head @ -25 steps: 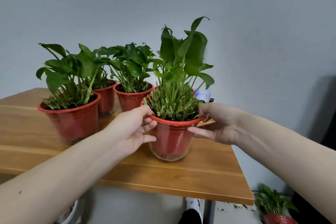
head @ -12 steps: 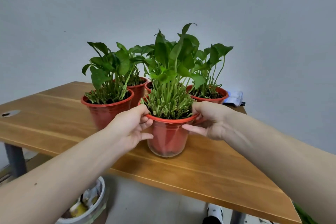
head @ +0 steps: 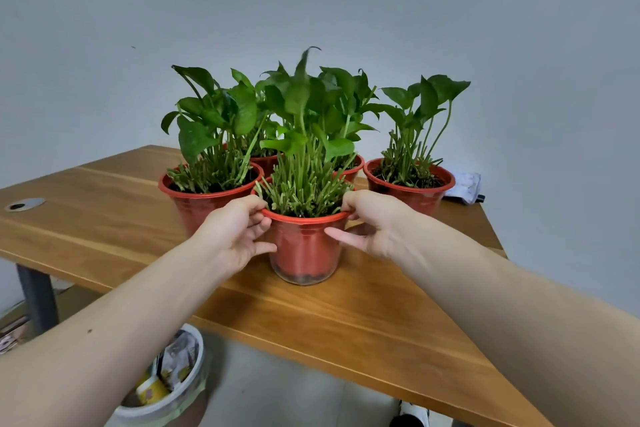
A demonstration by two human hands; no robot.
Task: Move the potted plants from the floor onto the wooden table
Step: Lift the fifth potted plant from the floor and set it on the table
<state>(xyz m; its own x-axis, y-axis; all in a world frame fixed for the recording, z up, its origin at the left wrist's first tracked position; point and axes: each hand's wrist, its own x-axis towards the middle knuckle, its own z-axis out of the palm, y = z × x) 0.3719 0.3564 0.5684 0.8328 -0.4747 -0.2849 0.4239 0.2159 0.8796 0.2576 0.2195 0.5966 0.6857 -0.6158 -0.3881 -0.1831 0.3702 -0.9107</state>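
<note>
A red plastic pot with a green leafy plant (head: pixel 304 250) stands on the wooden table (head: pixel 104 218), near its front edge. My left hand (head: pixel 239 236) grips the pot's rim on the left, thumb over the lip. My right hand (head: pixel 367 225) grips the rim on the right the same way. Behind it stand several more red potted plants: one at the left (head: pixel 197 204), one at the right (head: pixel 412 191), and two partly hidden at the back (head: pixel 349 166).
A white bucket with packets in it (head: pixel 173 378) sits on the floor under the table's front edge. A white cloth (head: pixel 464 184) lies at the table's far right corner. A cable hole (head: pixel 24 204) is at the left. A shoe (head: pixel 412 412) shows below.
The view has swung left and the pot in my hands has come down onto the table in front of the other pots. Both hands stay on its rim.
</note>
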